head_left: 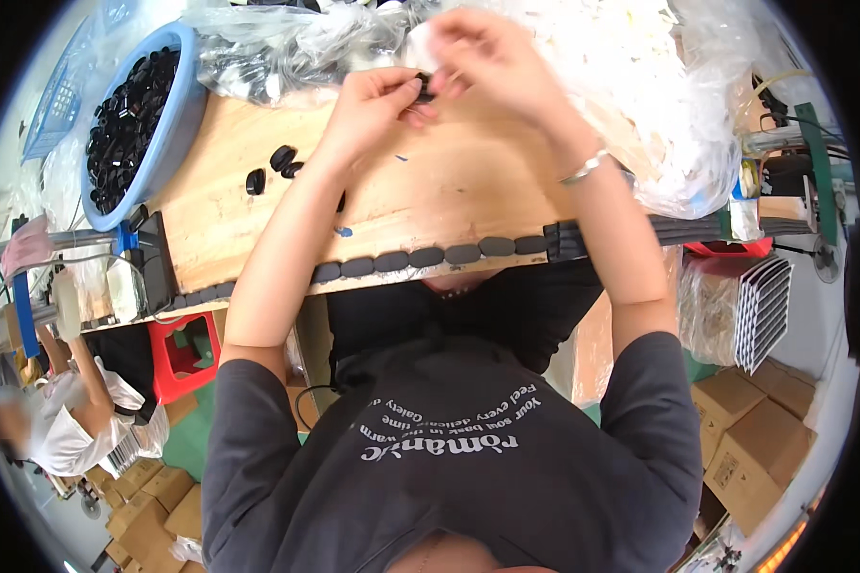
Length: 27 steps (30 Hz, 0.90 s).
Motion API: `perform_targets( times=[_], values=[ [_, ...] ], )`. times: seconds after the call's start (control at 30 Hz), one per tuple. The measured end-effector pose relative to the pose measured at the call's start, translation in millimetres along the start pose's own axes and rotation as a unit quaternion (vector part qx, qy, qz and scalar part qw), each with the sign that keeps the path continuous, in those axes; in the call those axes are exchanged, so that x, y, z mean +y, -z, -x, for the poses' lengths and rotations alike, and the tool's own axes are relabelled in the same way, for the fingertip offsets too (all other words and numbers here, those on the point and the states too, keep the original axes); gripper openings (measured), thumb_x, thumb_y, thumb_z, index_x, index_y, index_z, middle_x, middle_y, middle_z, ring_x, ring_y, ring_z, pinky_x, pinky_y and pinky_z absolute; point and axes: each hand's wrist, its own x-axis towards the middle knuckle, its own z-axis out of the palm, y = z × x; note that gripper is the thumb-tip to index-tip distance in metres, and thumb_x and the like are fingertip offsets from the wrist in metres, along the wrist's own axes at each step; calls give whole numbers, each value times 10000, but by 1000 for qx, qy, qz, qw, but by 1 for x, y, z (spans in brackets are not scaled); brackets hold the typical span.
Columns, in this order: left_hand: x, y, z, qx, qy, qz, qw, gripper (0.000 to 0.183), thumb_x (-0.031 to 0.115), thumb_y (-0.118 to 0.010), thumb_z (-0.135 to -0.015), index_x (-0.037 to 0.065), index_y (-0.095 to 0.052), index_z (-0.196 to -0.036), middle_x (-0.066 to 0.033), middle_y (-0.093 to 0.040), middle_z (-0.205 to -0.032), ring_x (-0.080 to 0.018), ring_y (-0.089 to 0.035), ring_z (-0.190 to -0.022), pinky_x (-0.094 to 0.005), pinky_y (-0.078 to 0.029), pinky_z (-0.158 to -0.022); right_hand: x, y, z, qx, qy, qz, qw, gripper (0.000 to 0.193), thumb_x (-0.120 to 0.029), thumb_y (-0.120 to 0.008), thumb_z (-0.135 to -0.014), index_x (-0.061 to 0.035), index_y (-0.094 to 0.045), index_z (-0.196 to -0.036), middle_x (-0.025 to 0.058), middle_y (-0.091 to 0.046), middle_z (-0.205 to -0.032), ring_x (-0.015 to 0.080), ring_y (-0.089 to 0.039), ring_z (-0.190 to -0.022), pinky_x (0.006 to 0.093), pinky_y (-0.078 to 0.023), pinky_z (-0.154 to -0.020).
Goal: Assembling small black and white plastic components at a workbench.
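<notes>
My left hand [371,103] is over the far middle of the wooden table, thumb and fingers closed on a small black round part [423,88]. Just right of it my right hand [495,69] is bent over toward the part; its fingers are smeared by motion, so I cannot tell whether they grip anything. Left of my left forearm, a few loose black round parts [256,181] lie on the wooden table [430,186], one partly hidden by the arm.
A blue basin [193,105] full of black parts stands at the left. Dark oval pads [462,254] line the table's near edge. Clear plastic bags [287,57] and a large heap of pale pieces in plastic [631,86] cover the far side. A person [72,415] sits at the lower left.
</notes>
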Motion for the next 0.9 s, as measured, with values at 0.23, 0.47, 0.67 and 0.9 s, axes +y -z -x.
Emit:
perform_targets(
  times=[0.23, 0.47, 0.67, 0.9],
  values=[
    [-10, -4, -5, -26, 38, 144, 988, 227, -19, -557, -866, -41, -594, -1089, -70, -659, -963, -103, -606, -776, -210, -479, -704, 47, -6, -13, 37, 1, -89, 995, 260, -116, -593, -916, 40, -567, -1123, 71, -643, -888, 116, -636, -757, 233, -527, -682],
    [-19, 5, -6, 70, -112, -77, 988, 207, 14, -658, -789, 5, -564, -973, -99, -671, -804, -121, -571, -640, -247, -462, -614, 39, -12, -8, 58, 9, -74, 995, 231, -88, -586, -913, 8, -612, -1122, 31, -633, -846, 83, -591, -732, 215, -497, -686],
    [0, 20, 0, 59, -105, -175, 977, 212, 68, -702, -763, 11, -584, -930, -90, -661, -776, -166, -577, -624, -269, -477, -613, 30, -5, 4, 71, 1, 85, 994, 203, -64, -593, -906, -44, -643, -1102, 9, -619, -820, 63, -575, -717, 197, -481, -656],
    [2, 20, -2, 48, -181, -262, 947, 206, 66, -711, -748, 12, -633, -931, -92, -619, -733, -176, -565, -633, -273, -464, -607, 16, -13, -2, 45, 149, 262, 953, 102, -46, -630, -837, -1, -630, -928, 65, -599, -767, 126, -563, -647, 229, -457, -594]
  ],
)
